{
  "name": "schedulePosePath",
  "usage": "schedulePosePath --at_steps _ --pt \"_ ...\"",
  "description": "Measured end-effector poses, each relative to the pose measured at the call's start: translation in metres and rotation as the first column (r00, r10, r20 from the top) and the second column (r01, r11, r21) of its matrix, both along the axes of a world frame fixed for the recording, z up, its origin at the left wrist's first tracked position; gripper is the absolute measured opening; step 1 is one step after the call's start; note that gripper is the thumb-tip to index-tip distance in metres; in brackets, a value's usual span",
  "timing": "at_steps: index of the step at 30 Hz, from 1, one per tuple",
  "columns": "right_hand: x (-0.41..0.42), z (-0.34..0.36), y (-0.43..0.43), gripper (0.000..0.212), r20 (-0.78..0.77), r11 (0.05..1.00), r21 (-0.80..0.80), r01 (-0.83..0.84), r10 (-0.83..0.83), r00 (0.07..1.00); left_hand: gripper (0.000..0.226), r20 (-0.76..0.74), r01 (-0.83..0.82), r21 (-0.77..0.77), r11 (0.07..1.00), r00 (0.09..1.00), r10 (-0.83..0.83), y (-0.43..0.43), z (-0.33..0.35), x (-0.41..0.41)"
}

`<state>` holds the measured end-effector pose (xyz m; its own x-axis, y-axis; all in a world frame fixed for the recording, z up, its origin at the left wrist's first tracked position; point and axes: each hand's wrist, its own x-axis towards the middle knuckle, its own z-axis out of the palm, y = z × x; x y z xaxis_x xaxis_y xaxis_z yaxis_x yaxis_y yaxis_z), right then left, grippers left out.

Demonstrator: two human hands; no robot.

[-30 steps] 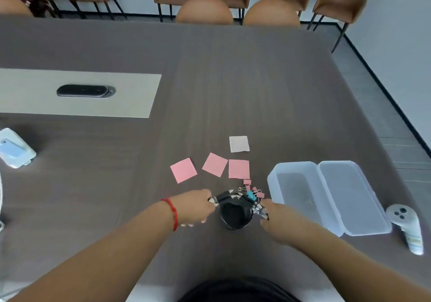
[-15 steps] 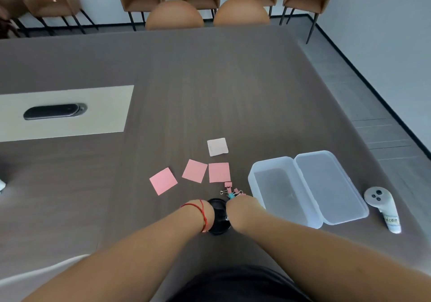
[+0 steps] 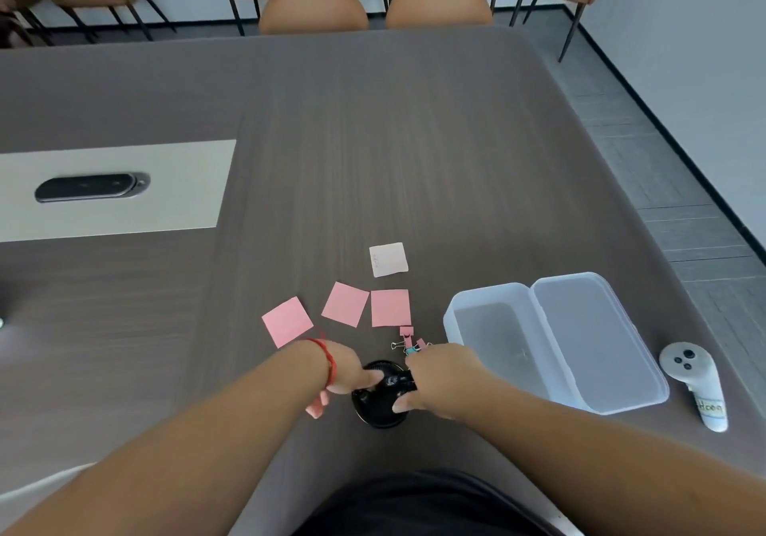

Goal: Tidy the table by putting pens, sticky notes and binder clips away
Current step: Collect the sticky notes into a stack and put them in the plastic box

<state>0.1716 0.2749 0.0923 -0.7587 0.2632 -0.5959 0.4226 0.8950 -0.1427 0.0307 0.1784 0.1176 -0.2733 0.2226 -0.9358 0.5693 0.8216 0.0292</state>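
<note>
A black pen cup (image 3: 379,411) stands on the dark table near its front edge. My right hand (image 3: 441,378) is closed on several dark pens (image 3: 397,380), which lie over the cup's mouth. My left hand (image 3: 346,372) is at the cup's left side, with its thumb on the rim and its fingers curled down beside it. A few pink and teal binder clips (image 3: 408,340) lie just beyond the cup. Three pink sticky notes (image 3: 345,303) and one pale note (image 3: 388,259) lie farther out.
An open clear plastic box (image 3: 555,370) with its lid folded back sits to the right of the cup. A white handheld controller (image 3: 700,390) lies near the table's right edge. A pale inset panel with a dark oval device (image 3: 89,187) is at the far left. Chairs line the far side.
Both hands have come together over the cup, and the pens that were held level between them now sit at its mouth. The camera has turned slightly to the left.
</note>
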Motion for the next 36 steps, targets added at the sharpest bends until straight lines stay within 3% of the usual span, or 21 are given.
schedulePosePath --at_steps 3,5,8,11,13,15,19,22,24,29,31,33,36 --pt "0.004 0.011 0.020 0.072 -0.096 0.984 -0.095 0.151 -0.160 0.982 0.089 0.008 -0.177 0.013 0.984 0.984 0.177 -0.004 0.001 -0.038" --pt "-0.003 0.011 0.034 0.063 -0.116 0.938 -0.177 0.297 -0.319 0.940 0.089 -0.002 -0.273 0.046 0.961 0.962 0.273 -0.007 0.001 -0.061" --pt "-0.025 -0.009 0.049 0.044 -0.094 0.812 -0.288 0.508 -0.552 0.829 0.082 -0.010 -0.429 0.080 0.900 0.902 0.431 -0.015 -0.015 -0.086" --pt "-0.048 -0.037 0.055 0.037 0.023 0.621 -0.426 0.658 -0.720 0.694 0.062 -0.052 -0.586 0.125 0.801 0.802 0.595 -0.026 -0.045 -0.098" --pt "-0.065 -0.049 0.056 0.038 0.053 0.594 -0.413 0.691 -0.742 0.669 0.053 -0.067 -0.665 0.184 0.724 0.726 0.684 -0.032 -0.064 -0.101" --pt "-0.082 -0.063 0.058 0.037 0.017 0.647 -0.331 0.687 -0.724 0.690 0.052 -0.112 -0.696 0.282 0.660 0.659 0.744 -0.036 -0.082 -0.104" --pt "-0.105 -0.096 0.062 0.045 0.024 0.579 -0.235 0.781 -0.800 0.600 0.072 -0.306 -0.668 0.426 0.610 0.528 0.792 -0.038 -0.115 -0.112" --pt "-0.116 -0.108 0.061 0.058 -0.013 0.551 -0.121 0.826 -0.833 0.554 0.075 -0.357 -0.676 0.451 0.582 0.461 0.812 -0.035 -0.129 -0.117" --pt "-0.119 -0.118 0.061 0.053 -0.027 0.536 -0.085 0.840 -0.844 0.535 0.071 -0.371 -0.682 0.457 0.570 0.436 0.820 -0.033 -0.139 -0.122" --pt "-0.115 -0.133 0.069 0.034 0.011 0.411 -0.229 0.882 -0.905 0.424 0.045 -0.306 -0.745 0.469 0.474 0.366 0.879 -0.025 -0.154 -0.131" --pt "-0.114 -0.126 0.075 0.023 0.036 0.454 -0.261 0.852 -0.877 0.479 0.039 -0.294 -0.769 0.452 0.451 0.349 0.890 -0.025 -0.160 -0.135" --pt "-0.116 -0.115 0.078 0.018 -0.040 0.540 -0.277 0.795 -0.833 0.551 0.036 -0.229 -0.790 0.446 0.421 0.354 0.907 -0.027 -0.163 -0.140" --pt "-0.127 -0.094 0.067 0.026 -0.224 0.553 -0.417 0.721 -0.832 0.508 0.035 -0.194 -0.737 0.490 0.466 0.428 0.882 -0.029 -0.159 -0.138"
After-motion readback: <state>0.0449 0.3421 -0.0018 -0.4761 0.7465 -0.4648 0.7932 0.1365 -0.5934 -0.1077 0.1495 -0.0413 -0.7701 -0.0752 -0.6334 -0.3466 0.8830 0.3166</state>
